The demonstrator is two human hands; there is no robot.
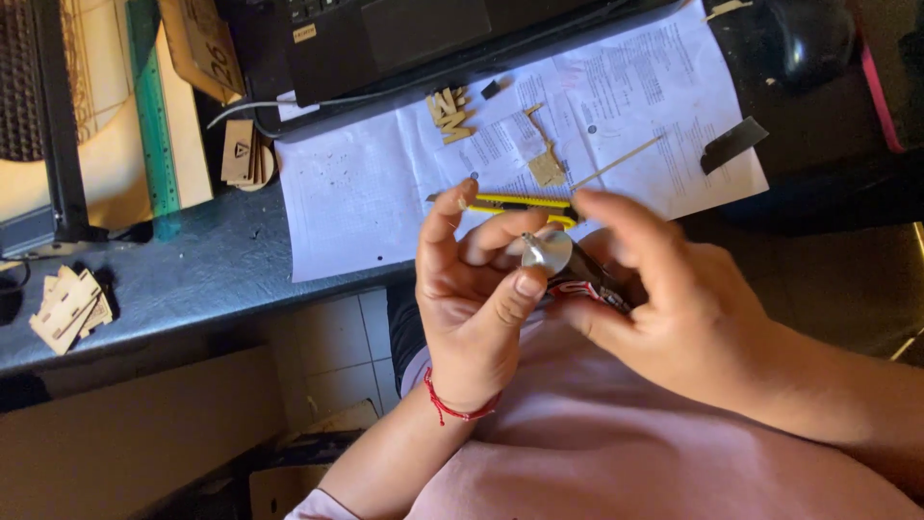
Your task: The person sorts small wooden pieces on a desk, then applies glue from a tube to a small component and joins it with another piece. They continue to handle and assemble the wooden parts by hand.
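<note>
The left hand [472, 299] pinched a small silver metal disc [546, 252] between thumb and fingers, while the right hand [674, 299] closed around a dark tube with red markings [585, 281]. Both were held above the lap, just before a yellow utility knife [515, 203] lying on printed paper sheets [385, 193] on the grey bench [192, 279].

Small tube [568, 270]: glossy body with a smooth, bright metallic end. Utility knife [515, 204]: glossy yellow plastic. Printed sheets [385, 193]: matt white paper. Cut-out pieces [65, 308] at the tabletop's [212, 270] left edge: pale, matt wood. Tabletop: dark, dull finish.
</note>
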